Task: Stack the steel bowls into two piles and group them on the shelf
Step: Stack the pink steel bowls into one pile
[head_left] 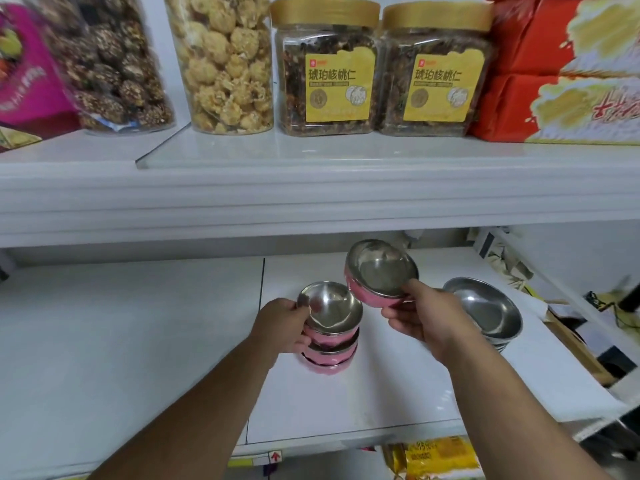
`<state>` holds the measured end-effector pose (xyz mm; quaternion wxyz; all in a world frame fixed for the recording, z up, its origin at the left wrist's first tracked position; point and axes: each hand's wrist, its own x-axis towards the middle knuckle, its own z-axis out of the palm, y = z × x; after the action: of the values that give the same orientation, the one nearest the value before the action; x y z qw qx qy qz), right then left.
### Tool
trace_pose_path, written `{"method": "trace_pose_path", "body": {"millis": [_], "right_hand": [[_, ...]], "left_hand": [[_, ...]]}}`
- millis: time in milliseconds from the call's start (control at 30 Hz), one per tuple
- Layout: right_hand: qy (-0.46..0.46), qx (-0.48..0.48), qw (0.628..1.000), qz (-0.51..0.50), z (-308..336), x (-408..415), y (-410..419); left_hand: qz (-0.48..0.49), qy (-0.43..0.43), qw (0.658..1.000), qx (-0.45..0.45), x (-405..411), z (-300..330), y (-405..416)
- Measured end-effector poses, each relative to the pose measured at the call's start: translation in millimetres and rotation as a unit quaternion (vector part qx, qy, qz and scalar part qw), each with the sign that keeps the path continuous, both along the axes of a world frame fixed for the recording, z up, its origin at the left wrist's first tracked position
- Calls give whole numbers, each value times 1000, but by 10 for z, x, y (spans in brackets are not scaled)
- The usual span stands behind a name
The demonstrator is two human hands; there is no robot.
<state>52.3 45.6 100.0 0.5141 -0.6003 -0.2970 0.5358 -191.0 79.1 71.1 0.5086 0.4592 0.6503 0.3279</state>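
Observation:
A pile of three pink-sided steel bowls (330,336) stands on the white lower shelf (138,341). My left hand (282,323) grips the pile's left side, thumb on the top bowl's rim. My right hand (420,315) holds a single pink steel bowl (379,271) by its near rim, tilted toward me, in the air just right of and above the pile. Further right, a pile of plain steel bowls (485,311) rests on the shelf, partly hidden behind my right wrist.
The upper shelf (311,188) overhangs close above the bowls and carries snack jars (325,67) and red boxes (561,71). Clutter and cables lie past the shelf's right end (588,306). Yellow packets (436,459) sit on the level below.

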Motion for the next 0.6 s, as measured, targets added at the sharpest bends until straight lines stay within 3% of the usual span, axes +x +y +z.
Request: {"method": "trace_pose_path", "body": {"millis": [167, 367, 600], "right_hand": [[-26, -11, 999, 33, 44, -127, -41], [-58, -39, 995, 67, -26, -316, -36], [-78, -62, 990, 95, -165, -492, 58]], "left_hand": [[-19, 58, 998, 3, 7, -33, -11], [10, 64, 998, 10, -90, -88, -51], [83, -12, 996, -11, -209, -235, -155]]}}
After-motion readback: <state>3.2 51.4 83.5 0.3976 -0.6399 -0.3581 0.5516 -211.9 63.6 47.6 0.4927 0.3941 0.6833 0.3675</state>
